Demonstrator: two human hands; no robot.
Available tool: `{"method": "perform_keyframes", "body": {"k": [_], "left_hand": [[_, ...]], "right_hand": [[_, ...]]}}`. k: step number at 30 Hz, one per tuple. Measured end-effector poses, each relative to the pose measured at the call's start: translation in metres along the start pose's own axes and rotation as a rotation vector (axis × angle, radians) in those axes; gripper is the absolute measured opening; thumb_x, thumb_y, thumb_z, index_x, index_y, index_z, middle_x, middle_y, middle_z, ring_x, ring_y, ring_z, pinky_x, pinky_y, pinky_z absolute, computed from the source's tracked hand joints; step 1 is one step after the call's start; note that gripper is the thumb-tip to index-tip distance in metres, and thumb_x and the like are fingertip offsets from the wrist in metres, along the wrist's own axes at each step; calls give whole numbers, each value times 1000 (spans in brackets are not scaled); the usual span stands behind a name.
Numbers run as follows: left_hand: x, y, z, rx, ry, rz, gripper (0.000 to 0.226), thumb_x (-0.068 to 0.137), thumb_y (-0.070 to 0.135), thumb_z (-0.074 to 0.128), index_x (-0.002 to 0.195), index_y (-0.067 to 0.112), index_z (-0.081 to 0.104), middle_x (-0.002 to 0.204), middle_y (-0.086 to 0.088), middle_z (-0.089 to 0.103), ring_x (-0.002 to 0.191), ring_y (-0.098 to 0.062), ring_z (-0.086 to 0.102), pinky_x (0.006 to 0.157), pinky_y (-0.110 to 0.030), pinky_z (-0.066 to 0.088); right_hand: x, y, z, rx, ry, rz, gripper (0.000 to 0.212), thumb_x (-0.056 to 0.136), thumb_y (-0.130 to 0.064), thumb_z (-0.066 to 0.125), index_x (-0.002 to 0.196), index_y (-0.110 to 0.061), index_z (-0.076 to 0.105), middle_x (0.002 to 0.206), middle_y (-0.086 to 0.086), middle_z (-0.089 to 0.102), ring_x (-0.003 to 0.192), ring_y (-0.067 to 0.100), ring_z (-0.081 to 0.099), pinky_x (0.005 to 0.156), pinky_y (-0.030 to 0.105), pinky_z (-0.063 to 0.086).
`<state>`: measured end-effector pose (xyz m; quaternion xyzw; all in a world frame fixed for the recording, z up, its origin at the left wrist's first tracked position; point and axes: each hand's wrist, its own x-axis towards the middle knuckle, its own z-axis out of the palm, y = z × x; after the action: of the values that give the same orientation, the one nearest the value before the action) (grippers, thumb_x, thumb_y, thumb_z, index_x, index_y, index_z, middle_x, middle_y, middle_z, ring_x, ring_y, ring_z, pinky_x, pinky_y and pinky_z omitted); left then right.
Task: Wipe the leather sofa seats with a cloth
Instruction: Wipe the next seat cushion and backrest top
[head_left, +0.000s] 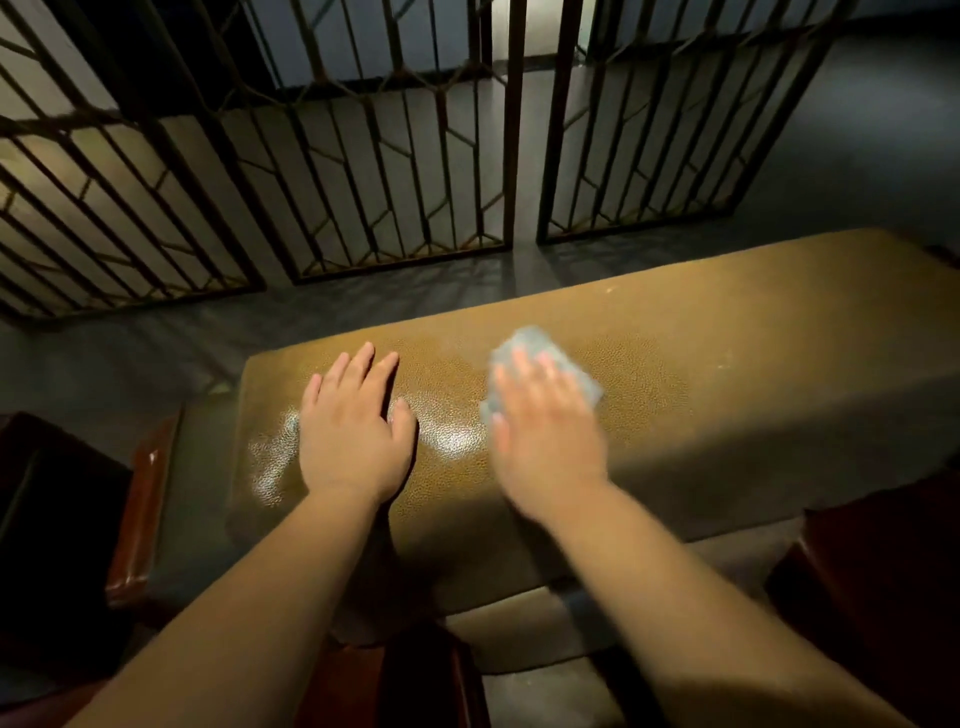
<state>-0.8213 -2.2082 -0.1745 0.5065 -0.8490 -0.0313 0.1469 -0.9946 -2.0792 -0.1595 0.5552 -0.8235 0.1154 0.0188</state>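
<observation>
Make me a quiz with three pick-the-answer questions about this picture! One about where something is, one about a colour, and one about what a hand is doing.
1. Where is the cloth?
A. Under the right hand, on the sofa cushion
B. On the floor by the metal gate
C. Under the left hand

2. What colour is the cushion?
A. Bright red
B. Yellowish brown
C. White

3. What is the left hand doing?
A. Squeezing the cloth in a fist
B. Lying flat on the cushion with fingers straight
C. Holding the gate bars

Answers:
1. A, since pale cloth pokes out from under the right hand's fingers on the cushion.
2. B, since the grainy leather looks yellowish brown under the light.
3. B, since its palm lies down on the leather with straight fingers and nothing in it.
</observation>
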Motion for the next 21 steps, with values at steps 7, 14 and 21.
{"method": "perform_keyframes", "body": {"k": [7, 14, 21], "left_hand": [[0, 1, -2, -6, 19, -1, 64, 95, 45, 34, 152, 24, 52, 163, 0, 45, 154, -24, 35, 129, -46, 19], [3, 0, 1, 5, -6, -47, 75, 92, 49, 34, 159, 16, 41, 167, -2, 39, 156, -21, 30, 130, -45, 18], [4, -5, 6, 20, -17, -32, 71, 94, 43, 38, 158, 14, 43, 167, -3, 38, 157, -24, 28, 129, -48, 21]], "right_hand": [[37, 66, -2, -84, -183, -257, 79, 103, -62, 2, 161, -17, 34, 167, 8, 34, 155, 29, 27, 126, 46, 21], [87, -11, -13, 52, -300, -42, 66, 107, -51, 16, 166, -23, 8, 175, 6, 0, 160, 28, -2, 129, 42, -1], [123, 40, -3, 4, -310, -247, 70, 102, -55, 9, 164, -26, 21, 173, 0, 17, 160, 20, 12, 130, 41, 9]]}}
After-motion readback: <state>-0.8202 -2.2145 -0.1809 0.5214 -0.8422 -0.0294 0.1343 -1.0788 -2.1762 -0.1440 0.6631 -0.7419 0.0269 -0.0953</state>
